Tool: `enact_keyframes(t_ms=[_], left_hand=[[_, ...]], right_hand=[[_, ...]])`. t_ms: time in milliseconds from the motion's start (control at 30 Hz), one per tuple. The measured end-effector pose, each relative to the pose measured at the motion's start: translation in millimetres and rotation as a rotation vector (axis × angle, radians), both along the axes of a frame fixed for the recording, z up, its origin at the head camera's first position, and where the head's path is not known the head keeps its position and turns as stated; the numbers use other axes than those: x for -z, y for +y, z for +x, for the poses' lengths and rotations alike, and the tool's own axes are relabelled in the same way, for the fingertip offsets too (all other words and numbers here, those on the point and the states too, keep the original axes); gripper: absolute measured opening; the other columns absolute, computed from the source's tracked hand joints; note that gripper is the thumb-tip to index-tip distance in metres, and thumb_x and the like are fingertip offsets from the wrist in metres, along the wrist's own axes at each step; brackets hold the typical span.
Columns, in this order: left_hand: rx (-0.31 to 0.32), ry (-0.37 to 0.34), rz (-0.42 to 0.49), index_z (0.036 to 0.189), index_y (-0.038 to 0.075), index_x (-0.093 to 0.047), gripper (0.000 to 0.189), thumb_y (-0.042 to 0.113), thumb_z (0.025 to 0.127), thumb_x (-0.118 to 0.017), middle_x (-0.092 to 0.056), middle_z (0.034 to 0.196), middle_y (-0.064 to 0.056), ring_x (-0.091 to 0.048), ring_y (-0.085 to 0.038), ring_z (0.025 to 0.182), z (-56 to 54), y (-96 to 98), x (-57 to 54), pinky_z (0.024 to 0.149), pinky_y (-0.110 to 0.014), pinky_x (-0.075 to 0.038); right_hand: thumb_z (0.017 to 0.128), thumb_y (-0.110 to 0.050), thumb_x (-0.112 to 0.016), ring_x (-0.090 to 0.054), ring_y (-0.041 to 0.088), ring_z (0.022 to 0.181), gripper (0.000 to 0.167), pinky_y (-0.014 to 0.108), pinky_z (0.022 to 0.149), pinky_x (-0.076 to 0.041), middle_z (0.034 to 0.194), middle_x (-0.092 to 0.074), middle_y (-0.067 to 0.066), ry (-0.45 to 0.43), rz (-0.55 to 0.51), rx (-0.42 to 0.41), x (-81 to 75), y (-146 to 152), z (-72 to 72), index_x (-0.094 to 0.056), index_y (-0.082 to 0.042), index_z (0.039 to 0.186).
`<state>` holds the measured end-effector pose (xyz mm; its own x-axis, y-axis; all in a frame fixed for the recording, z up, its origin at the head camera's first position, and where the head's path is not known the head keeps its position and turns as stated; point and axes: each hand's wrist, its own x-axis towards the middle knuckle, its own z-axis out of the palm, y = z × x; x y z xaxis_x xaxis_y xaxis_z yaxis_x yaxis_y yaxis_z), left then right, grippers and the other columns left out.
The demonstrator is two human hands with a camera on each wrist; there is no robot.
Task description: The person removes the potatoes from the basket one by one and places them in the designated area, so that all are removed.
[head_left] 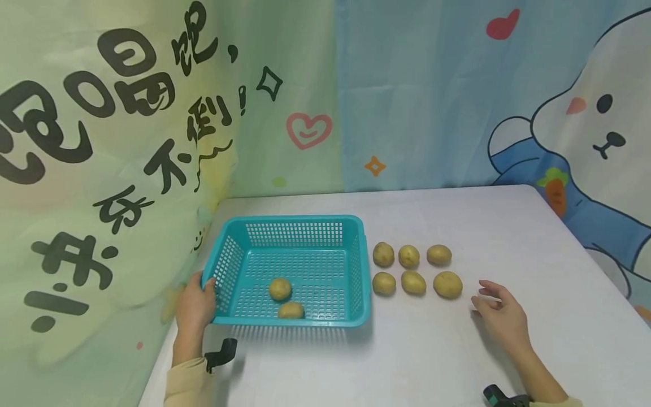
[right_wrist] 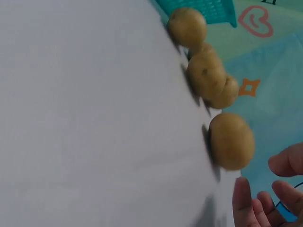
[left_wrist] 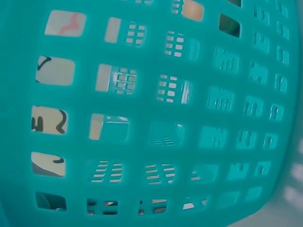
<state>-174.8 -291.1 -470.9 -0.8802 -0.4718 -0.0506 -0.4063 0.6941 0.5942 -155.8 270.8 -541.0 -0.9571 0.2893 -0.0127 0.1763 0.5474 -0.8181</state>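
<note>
A turquoise plastic basket (head_left: 325,323) stands at the left of the table, its front tipped slightly up. My left hand (head_left: 195,305) grips its left rim, with the thumb on the inner side. Its perforated wall (left_wrist: 149,106) fills the left wrist view, where the hand is out of sight. Inside the basket lie two potatoes, one round potato (head_left: 280,289) and another potato (head_left: 291,310) against the front wall. My right hand (head_left: 503,319) hovers over the table with nothing in it, fingers relaxed. Nearest to it is a large potato (head_left: 448,285), also a single potato (right_wrist: 232,141) in the right wrist view.
Right of the basket, several potatoes sit in two rows, among them a back potato (head_left: 383,254) and a front potato (head_left: 383,284) close to the basket's side. A white table (head_left: 422,356) carries everything. Printed curtains (head_left: 417,113) hang behind it and at the left.
</note>
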Motion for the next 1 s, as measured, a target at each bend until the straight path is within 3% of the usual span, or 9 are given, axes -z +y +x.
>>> enact_keyframes(t_ms=[67,167,333,500,800,1000], left_hand=[[0.007,0.002,0.003,0.143,-0.007,-0.038,0.048,0.023,0.106,-0.04,-0.052,0.129,-0.033,-0.054,-0.047,0.109,-1.5,1.1,-2.0,0.084,-0.059,-0.044],[0.012,0.01,0.003,0.143,-0.007,-0.037,0.048,0.023,0.106,-0.04,-0.051,0.13,-0.034,-0.054,-0.047,0.11,-3.2,0.7,-4.9,0.085,-0.059,-0.044],[0.019,0.016,-0.004,0.143,-0.006,-0.038,0.047,0.022,0.106,-0.039,-0.053,0.128,-0.033,-0.056,-0.045,0.107,-6.8,-0.6,-8.2,0.082,-0.057,-0.045],[0.052,0.007,0.005,0.142,-0.006,-0.039,0.047,0.023,0.105,-0.04,-0.054,0.127,-0.032,-0.057,-0.042,0.105,-10.3,0.9,-9.4,0.079,-0.052,-0.046],[0.038,0.002,0.018,0.143,-0.005,-0.039,0.048,0.024,0.105,-0.039,-0.054,0.127,-0.031,-0.057,-0.04,0.101,-4.0,1.2,-7.7,0.076,-0.05,-0.046],[0.029,0.009,0.023,0.143,-0.005,-0.04,0.047,0.024,0.105,-0.04,-0.055,0.126,-0.031,-0.058,-0.041,0.101,4.0,-0.1,-3.5,0.074,-0.05,-0.047]], right_hand=[[0.096,-0.015,-0.058,-0.06,-0.006,0.069,0.043,0.013,0.063,-0.049,0.121,-0.055,0.02,0.05,-0.061,0.033,-8.4,-8,-1.2,-0.049,0.001,0.135],[0.096,-0.009,-0.057,-0.059,-0.004,0.075,0.038,0.015,0.064,-0.051,0.117,-0.055,0.016,0.119,-0.104,-0.012,-26.4,-29,-5.8,-0.051,0.001,0.133],[0.096,-0.007,-0.059,-0.058,0.002,0.089,0.035,0.018,0.07,-0.052,0.123,-0.057,0.018,0.227,-0.151,-0.243,-61.5,-77,-15.4,-0.054,0.001,0.129],[0.094,-0.005,-0.063,-0.059,0.018,0.099,0.029,0.021,0.074,-0.052,0.122,-0.062,0.013,0.311,-0.179,-0.439,-86.0,-120,-30.6,-0.059,-0.002,0.123],[0.093,-0.009,-0.062,-0.063,0.019,0.096,0.031,0.035,0.081,-0.052,0.111,-0.067,0.007,0.248,-0.047,-0.7,-116.6,-191,-61.2,-0.061,-0.009,0.125],[0.095,-0.018,-0.062,-0.063,0.018,0.099,0.033,0.033,0.079,-0.052,0.113,-0.067,0.005,0.135,0.074,-0.887,-133.4,-228,-78.2,-0.061,-0.01,0.127]])
